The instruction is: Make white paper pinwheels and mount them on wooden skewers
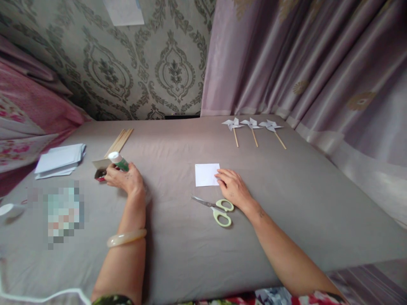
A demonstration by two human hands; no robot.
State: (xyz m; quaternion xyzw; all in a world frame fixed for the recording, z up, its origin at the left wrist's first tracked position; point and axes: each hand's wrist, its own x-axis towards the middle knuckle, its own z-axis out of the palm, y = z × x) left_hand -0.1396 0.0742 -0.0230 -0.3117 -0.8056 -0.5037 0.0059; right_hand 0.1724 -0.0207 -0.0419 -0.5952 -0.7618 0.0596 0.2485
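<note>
My left hand (pixel 127 178) is closed around a glue stick (pixel 118 161) with a white cap and a green label. The hand is beside a small open box (pixel 101 174), whose contents are hard to make out. My right hand (pixel 233 188) rests with its fingers extended over the right edge of a square white paper (pixel 207 175) lying flat. Just below that hand, a pair of scissors (pixel 216 207) with pale green handles lies with its blades pointing left.
Three paper pinwheels (pixel 251 123) on sticks lie at the back right. Several wooden sticks (pixel 120 142) are at the back left, and a stack of white paper (pixel 60 159) is further left. A white roll (pixel 11 210) and a blurred patch are nearer. Curtains (pixel 270 63) border the right.
</note>
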